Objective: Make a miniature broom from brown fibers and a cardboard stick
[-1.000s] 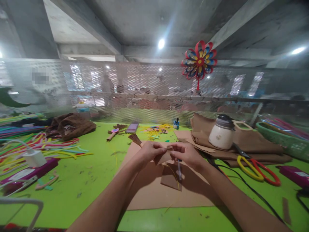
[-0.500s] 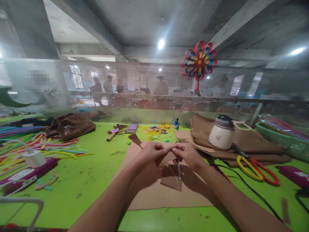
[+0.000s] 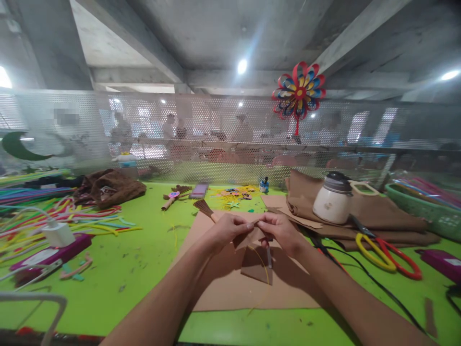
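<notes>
On the far left of the green counter (image 3: 108,283) lies a spread of coloured pipe cleaners (image 3: 68,216), with a white charger plug (image 3: 58,234) resting on a magenta box (image 3: 50,254) in front of them. Behind these sits a crumpled brown bag (image 3: 110,185); what it holds cannot be seen. Further right, near the perforated screen (image 3: 216,125), lie a small brown broom-shaped craft piece (image 3: 175,194) and a purple block (image 3: 198,191).

In the middle a large brown sheet (image 3: 223,283) covers the counter. Above it the left hand (image 3: 226,230) and the right hand (image 3: 283,230) meet, each with its grip narrowed to a pinch on a small folded brown piece (image 3: 248,235), held between thumb and fingertips just off the sheet. A brown bristle tuft (image 3: 202,207) shows just beyond the left hand. Below the hands a smaller brown scrap (image 3: 255,269) lies on the sheet with a thin yellow wire (image 3: 264,264) curving over it and a slim stick (image 3: 269,257) hanging down from the right hand's side.

Behind, yellow and coloured foam bits (image 3: 234,194) are scattered, and a small blue bottle (image 3: 264,184) stands beside them. To the right a white lidded jar (image 3: 333,204) sits on a pile of folded brown sheets (image 3: 382,211); its lid is on, so its contents are hidden. Yellow-and-red scissors (image 3: 385,252) lie in front of the pile, and a black cable (image 3: 374,283) runs past them. At the far right a green basket (image 3: 428,211) holds bundled coloured straws (image 3: 432,187). A paper pinwheel (image 3: 298,90) hangs on the screen above.
</notes>
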The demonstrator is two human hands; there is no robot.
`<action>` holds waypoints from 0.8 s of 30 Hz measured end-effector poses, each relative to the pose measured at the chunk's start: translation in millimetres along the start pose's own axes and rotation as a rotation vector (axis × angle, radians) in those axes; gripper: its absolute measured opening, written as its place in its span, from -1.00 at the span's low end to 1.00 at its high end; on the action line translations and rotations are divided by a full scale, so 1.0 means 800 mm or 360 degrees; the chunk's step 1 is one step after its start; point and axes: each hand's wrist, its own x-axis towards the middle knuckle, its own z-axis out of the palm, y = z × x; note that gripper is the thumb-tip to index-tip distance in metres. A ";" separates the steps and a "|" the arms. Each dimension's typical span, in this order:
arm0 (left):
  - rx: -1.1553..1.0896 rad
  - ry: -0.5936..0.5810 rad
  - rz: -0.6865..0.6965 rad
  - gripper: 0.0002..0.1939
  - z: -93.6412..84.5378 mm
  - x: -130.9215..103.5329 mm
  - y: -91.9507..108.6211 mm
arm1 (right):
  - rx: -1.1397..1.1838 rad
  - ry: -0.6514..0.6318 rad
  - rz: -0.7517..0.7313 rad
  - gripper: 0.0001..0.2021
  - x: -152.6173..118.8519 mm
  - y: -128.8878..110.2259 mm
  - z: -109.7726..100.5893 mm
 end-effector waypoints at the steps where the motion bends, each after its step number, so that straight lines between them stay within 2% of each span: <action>1: 0.0017 -0.0002 0.0023 -0.59 0.001 0.000 0.000 | 0.0020 -0.0005 0.0018 -0.73 0.000 0.001 -0.002; 6: 0.0010 0.0016 0.0126 -0.72 0.002 0.002 -0.005 | 0.0025 -0.0046 0.0029 -0.77 0.001 0.004 -0.008; 10: 0.0009 -0.0053 0.0123 -0.70 0.003 0.004 -0.007 | 0.0093 -0.0061 0.0046 -0.79 0.001 0.005 -0.009; 15: 0.0169 -0.0008 0.0326 -0.77 0.006 0.004 0.000 | 0.0090 -0.0044 0.0044 -0.78 0.002 0.005 -0.010; 19: 0.0251 -0.0050 0.0223 -0.73 0.006 0.000 0.001 | 0.0076 -0.0058 0.0058 -0.78 0.001 0.002 -0.008; 24: 0.0071 -0.0044 0.0121 -0.76 0.006 0.001 -0.003 | -0.0022 -0.0058 0.0005 -0.75 -0.001 -0.002 -0.006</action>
